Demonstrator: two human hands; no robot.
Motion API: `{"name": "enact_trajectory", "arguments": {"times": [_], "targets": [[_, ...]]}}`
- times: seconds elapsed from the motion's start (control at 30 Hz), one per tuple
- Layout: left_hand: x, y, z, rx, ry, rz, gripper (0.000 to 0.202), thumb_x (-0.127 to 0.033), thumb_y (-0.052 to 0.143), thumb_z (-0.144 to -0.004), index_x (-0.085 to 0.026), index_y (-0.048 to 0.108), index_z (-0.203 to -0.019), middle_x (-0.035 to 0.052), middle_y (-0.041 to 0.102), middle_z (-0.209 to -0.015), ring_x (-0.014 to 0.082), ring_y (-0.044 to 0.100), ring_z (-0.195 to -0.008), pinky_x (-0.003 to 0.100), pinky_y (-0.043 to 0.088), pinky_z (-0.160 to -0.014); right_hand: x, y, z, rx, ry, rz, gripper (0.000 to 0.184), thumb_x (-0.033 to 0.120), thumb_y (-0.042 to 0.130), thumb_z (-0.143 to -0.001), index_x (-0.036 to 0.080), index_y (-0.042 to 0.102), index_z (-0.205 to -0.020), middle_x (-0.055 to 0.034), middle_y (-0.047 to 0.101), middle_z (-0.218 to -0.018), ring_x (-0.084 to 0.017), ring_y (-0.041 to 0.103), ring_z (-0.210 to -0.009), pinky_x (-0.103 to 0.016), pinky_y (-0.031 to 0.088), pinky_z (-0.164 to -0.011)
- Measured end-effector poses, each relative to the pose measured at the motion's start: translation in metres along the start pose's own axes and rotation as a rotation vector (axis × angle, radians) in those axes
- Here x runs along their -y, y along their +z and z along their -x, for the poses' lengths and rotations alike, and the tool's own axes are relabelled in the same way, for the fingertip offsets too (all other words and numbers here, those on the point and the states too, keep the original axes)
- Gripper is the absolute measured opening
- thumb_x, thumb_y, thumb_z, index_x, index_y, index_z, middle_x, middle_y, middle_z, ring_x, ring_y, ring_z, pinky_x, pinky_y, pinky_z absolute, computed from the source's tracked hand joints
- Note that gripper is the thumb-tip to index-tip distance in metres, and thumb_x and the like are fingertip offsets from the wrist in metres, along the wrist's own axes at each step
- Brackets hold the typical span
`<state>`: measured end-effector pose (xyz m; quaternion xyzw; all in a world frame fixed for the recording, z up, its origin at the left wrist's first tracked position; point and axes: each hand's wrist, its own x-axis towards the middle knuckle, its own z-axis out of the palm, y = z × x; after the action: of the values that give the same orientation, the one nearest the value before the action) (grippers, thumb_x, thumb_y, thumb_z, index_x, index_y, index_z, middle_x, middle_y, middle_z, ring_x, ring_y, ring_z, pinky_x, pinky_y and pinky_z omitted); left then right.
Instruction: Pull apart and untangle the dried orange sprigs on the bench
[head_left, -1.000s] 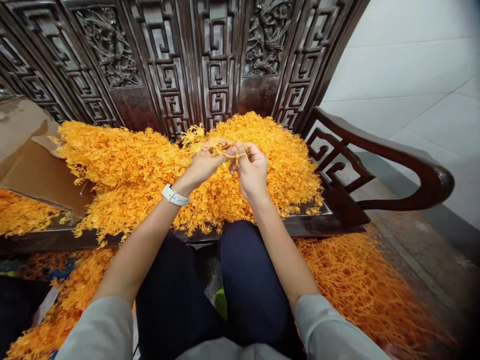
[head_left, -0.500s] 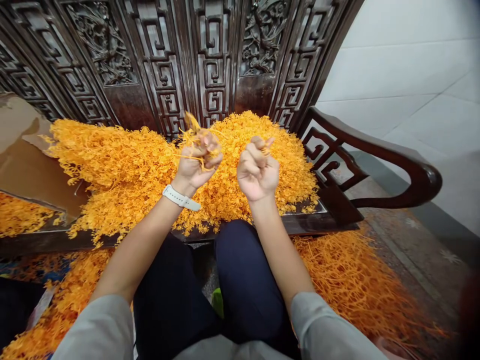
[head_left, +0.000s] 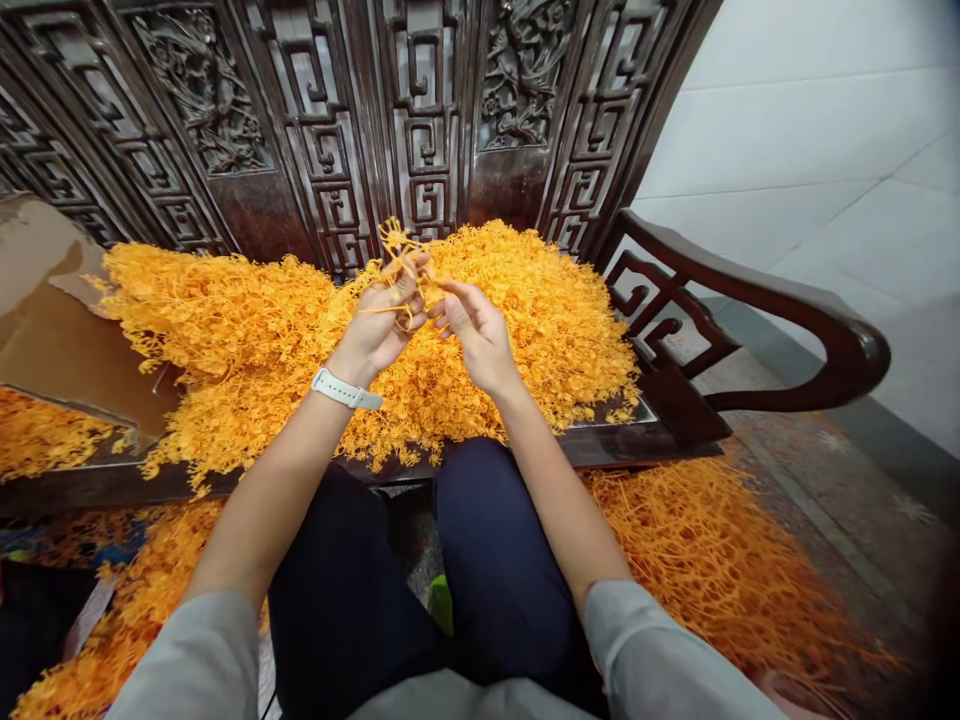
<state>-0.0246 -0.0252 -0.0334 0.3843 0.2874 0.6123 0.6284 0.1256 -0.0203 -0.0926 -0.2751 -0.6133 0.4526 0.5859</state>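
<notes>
My left hand (head_left: 386, 318), with a white watch (head_left: 341, 390) on its wrist, is closed round a small orange sprig (head_left: 400, 262) of thin branched plastic stems, held above a big heap of the same orange sprigs (head_left: 247, 340) on a dark wooden bench seat. My right hand (head_left: 472, 330) is right beside it, fingertips pinching at the same sprig's stems.
The bench has a dark carved back (head_left: 420, 120) and a curved armrest (head_left: 787, 310) on the right. Bare orange stems (head_left: 712, 570) lie strewn on the floor at right, more orange pieces (head_left: 112, 630) at lower left. A brown cardboard sheet (head_left: 52, 330) lies at left. My dark-trousered knees (head_left: 480, 560) sit in front.
The hands first pulled apart, the right drawn into a fist; now they have come back together over the heap, both on the sprig.
</notes>
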Motion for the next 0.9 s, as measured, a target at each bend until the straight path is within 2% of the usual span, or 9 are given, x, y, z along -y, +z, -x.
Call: {"name": "enact_trajectory", "arguments": {"times": [0.17, 0.37, 0.5, 0.57, 0.63, 0.7, 0.8, 0.83, 0.9], "targets": [[0.018, 0.008, 0.004, -0.043, -0.024, -0.178, 0.02, 0.001, 0.076, -0.082, -0.017, 0.069, -0.085, -0.0059, 0.057, -0.068, 0.0011, 0.04, -0.046, 0.016, 0.03, -0.043, -0.005, -0.001, -0.002, -0.17, -0.098, -0.015, 0.043, 0.066, 0.075, -0.093, 0.025, 0.062, -0.094, 0.0053, 0.053, -0.07, -0.011, 0.048, -0.059, -0.03, 0.04, -0.056], [0.029, 0.016, -0.005, -0.128, -0.127, 0.024, 0.025, 0.009, 0.056, -0.083, -0.015, 0.058, -0.075, -0.0039, 0.055, -0.071, 0.0006, 0.048, -0.05, 0.013, 0.038, -0.046, 0.001, -0.002, 0.005, -0.125, -0.302, 0.258, 0.043, 0.058, 0.069, -0.101, 0.023, 0.054, -0.08, 0.0049, 0.049, -0.068, -0.011, 0.041, -0.058, -0.032, 0.033, -0.059], [0.01, -0.007, -0.038, -0.211, -0.044, 0.025, 0.029, 0.0, 0.053, -0.095, -0.02, 0.048, -0.075, -0.0047, 0.05, -0.065, 0.0021, 0.031, -0.043, 0.015, 0.031, -0.041, 0.044, 0.017, 0.031, -0.218, -0.46, 0.359, 0.036, 0.051, 0.065, -0.105, 0.026, 0.056, -0.081, 0.0007, 0.051, -0.075, -0.016, 0.048, -0.068, -0.037, 0.042, -0.069], [-0.011, -0.027, -0.047, -0.273, 0.045, 0.007, 0.032, -0.005, 0.057, -0.099, -0.021, 0.045, -0.074, -0.0067, 0.042, -0.059, 0.0037, 0.026, -0.043, 0.015, 0.029, -0.041, 0.063, 0.025, 0.042, -0.253, -0.447, 0.299, 0.026, 0.05, 0.066, -0.105, 0.028, 0.063, -0.09, -0.0017, 0.054, -0.082, -0.018, 0.053, -0.078, -0.039, 0.048, -0.077], [-0.03, -0.045, -0.045, -0.2, 0.11, -0.043, 0.028, -0.009, 0.068, -0.095, -0.021, 0.052, -0.076, -0.0054, 0.051, -0.065, 0.0034, 0.03, -0.045, 0.016, 0.03, -0.042, 0.066, 0.024, 0.042, -0.314, -0.375, 0.249, 0.023, 0.054, 0.065, -0.104, 0.031, 0.067, -0.101, -0.0036, 0.057, -0.092, -0.02, 0.057, -0.086, -0.041, 0.052, -0.084], [-0.041, -0.056, -0.036, -0.101, 0.122, -0.151, 0.023, -0.011, 0.077, -0.089, -0.02, 0.06, -0.076, -0.0034, 0.06, -0.074, 0.0022, 0.031, -0.047, 0.017, 0.028, -0.041, 0.048, 0.012, 0.031, -0.351, -0.262, 0.286, 0.032, 0.06, 0.066, -0.101, 0.032, 0.067, -0.117, -0.0067, 0.06, -0.107, -0.023, 0.061, -0.098, -0.045, 0.055, -0.091], [-0.038, -0.06, -0.024, -0.059, 0.139, -0.456, 0.014, -0.017, 0.086, -0.081, -0.019, 0.072, -0.078, 0.0008, 0.07, -0.085, 0.003, 0.042, -0.054, 0.018, 0.034, -0.046, -0.001, -0.016, 0.009, -0.32, -0.041, 0.483, 0.08, 0.068, 0.076, -0.087, 0.031, 0.052, -0.153, -0.0162, 0.053, -0.142, -0.037, 0.057, -0.127, -0.062, 0.053, -0.105], [-0.033, -0.06, -0.023, -0.077, 0.161, -0.562, 0.014, -0.018, 0.089, -0.078, -0.018, 0.076, -0.081, 0.0027, 0.073, -0.089, 0.005, 0.051, -0.061, 0.018, 0.04, -0.051, -0.016, -0.024, 0.003, -0.318, 0.014, 0.54, 0.086, 0.067, 0.078, -0.084, 0.029, 0.049, -0.156, -0.0188, 0.051, -0.148, -0.04, 0.055, -0.132, -0.066, 0.051, -0.107], [-0.022, -0.061, -0.025, -0.111, 0.207, -0.71, 0.019, -0.016, 0.092, -0.073, -0.018, 0.08, -0.087, 0.0067, 0.078, -0.096, 0.0115, 0.065, -0.08, 0.023, 0.053, -0.069, -0.034, -0.032, -0.002, -0.292, 0.054, 0.598, 0.077, 0.062, 0.076, -0.086, 0.026, 0.056, -0.151, -0.0201, 0.053, -0.149, -0.038, 0.059, -0.129, -0.064, 0.053, -0.106]]}}
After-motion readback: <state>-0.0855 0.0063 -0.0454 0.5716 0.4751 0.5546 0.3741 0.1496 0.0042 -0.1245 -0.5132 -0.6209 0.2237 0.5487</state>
